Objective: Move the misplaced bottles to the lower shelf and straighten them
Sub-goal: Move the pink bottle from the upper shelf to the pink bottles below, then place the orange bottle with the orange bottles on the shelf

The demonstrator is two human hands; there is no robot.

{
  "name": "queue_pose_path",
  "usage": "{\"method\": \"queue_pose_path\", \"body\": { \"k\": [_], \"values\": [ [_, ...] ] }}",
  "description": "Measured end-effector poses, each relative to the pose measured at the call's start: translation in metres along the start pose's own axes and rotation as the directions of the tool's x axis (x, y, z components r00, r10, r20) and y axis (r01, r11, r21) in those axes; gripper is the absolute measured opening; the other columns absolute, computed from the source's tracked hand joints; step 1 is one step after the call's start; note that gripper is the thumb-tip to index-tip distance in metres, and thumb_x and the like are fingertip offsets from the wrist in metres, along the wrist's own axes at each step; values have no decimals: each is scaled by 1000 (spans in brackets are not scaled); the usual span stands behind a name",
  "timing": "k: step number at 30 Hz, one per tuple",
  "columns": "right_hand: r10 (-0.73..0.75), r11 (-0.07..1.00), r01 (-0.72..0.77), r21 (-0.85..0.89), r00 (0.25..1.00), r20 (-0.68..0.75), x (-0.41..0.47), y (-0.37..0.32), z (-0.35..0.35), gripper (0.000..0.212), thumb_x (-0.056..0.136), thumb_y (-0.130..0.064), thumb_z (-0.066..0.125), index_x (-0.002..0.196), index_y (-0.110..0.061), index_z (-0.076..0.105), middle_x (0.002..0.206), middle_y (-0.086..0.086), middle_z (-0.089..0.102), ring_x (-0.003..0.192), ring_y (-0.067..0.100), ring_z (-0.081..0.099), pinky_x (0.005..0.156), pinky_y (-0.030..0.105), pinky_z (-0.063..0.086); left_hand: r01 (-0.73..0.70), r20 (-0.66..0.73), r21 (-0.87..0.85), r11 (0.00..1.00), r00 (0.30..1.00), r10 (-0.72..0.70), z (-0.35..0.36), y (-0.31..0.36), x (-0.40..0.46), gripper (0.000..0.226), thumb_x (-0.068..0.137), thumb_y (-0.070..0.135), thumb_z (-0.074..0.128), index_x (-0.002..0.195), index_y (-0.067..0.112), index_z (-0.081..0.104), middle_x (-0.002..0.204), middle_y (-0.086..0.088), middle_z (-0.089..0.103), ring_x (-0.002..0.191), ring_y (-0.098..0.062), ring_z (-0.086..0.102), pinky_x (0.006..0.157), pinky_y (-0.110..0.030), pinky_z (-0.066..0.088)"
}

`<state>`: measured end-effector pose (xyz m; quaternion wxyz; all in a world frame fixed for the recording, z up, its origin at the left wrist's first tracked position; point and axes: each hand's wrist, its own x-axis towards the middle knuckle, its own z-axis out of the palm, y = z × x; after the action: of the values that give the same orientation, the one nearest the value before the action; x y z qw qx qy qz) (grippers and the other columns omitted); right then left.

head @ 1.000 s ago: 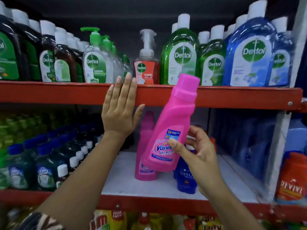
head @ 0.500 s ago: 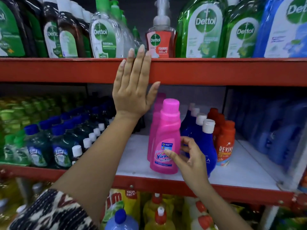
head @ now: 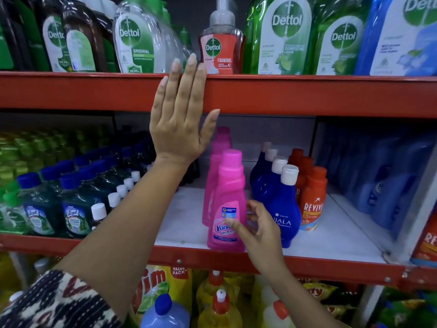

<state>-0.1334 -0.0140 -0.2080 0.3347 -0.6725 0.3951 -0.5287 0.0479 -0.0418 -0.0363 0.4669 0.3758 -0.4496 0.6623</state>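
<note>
placed: pink plastic Vanish bottle (head: 227,192) upright at front of white lower shelf (head: 184,218), ahead of matching pink bottle row (head: 216,162) | right-hand grip (head: 260,223) pinching its label side | left-hand grip (head: 179,129) released, flat on red upper shelf rail (head: 307,95) | left, probably: release, squaring up

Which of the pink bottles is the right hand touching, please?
The front pink bottle, at the shelf edge: the right hand pinches it at the label, while the other pink bottles stand behind it.
</note>
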Motion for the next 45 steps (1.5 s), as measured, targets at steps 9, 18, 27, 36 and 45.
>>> {"method": "queue_pose_path", "body": {
  "k": [9, 18, 27, 36, 45],
  "values": [
    [-330, 806, 274, -525, 944, -13, -23, -4, -29, 72, 93, -62, 35, 153, -28, 15, 158, -15, 19, 148, 0, 14, 118, 23, 24, 8, 27, 12, 1000, 1000, -8, -1, 0, 0, 57, 104, 42, 25, 142, 3, 42, 144, -15, 49, 135, -32, 42, 117, -38, 25],
    [-506, 505, 64, -861, 830, -235, -28, 29, -137, 70, 97, -47, 35, 154, -8, 18, 163, 12, 16, 152, 16, 1, 124, 33, 0, 11, -12, 26, 1000, 1000, -10, 2, 0, -3, 57, 103, 41, 25, 145, 5, 39, 146, -16, 46, 137, -32, 39, 119, -36, 22],
    [-376, 721, -187, -668, 704, -603, -33, 60, -236, 72, 98, -39, 41, 154, -4, 13, 163, 20, 12, 152, 30, 8, 122, 38, 8, 39, -26, -15, 999, 999, -39, 3, 0, -4, 56, 104, 41, 24, 148, 7, 35, 148, -17, 43, 138, -34, 36, 121, -31, 11],
    [-41, 950, -200, -238, 678, -734, -33, 75, -275, 68, 85, -42, 69, 143, -26, 39, 140, 7, 55, 127, 24, 54, 111, 47, 40, 62, 31, -80, 995, 998, -60, 5, -1, -8, 56, 104, 40, 26, 151, 9, 26, 151, -19, 37, 140, -36, 33, 121, -32, 8],
    [-21, 990, -89, -107, 664, -748, -41, 64, -273, 39, 75, -35, 80, 106, -45, 58, 123, 6, 66, 116, 27, 64, 100, 42, 52, 74, 38, -105, 992, 997, -70, 3, -1, -9, 56, 105, 40, 25, 151, 8, 27, 151, -18, 37, 141, -34, 32, 121, -33, 10]
  ]
}}
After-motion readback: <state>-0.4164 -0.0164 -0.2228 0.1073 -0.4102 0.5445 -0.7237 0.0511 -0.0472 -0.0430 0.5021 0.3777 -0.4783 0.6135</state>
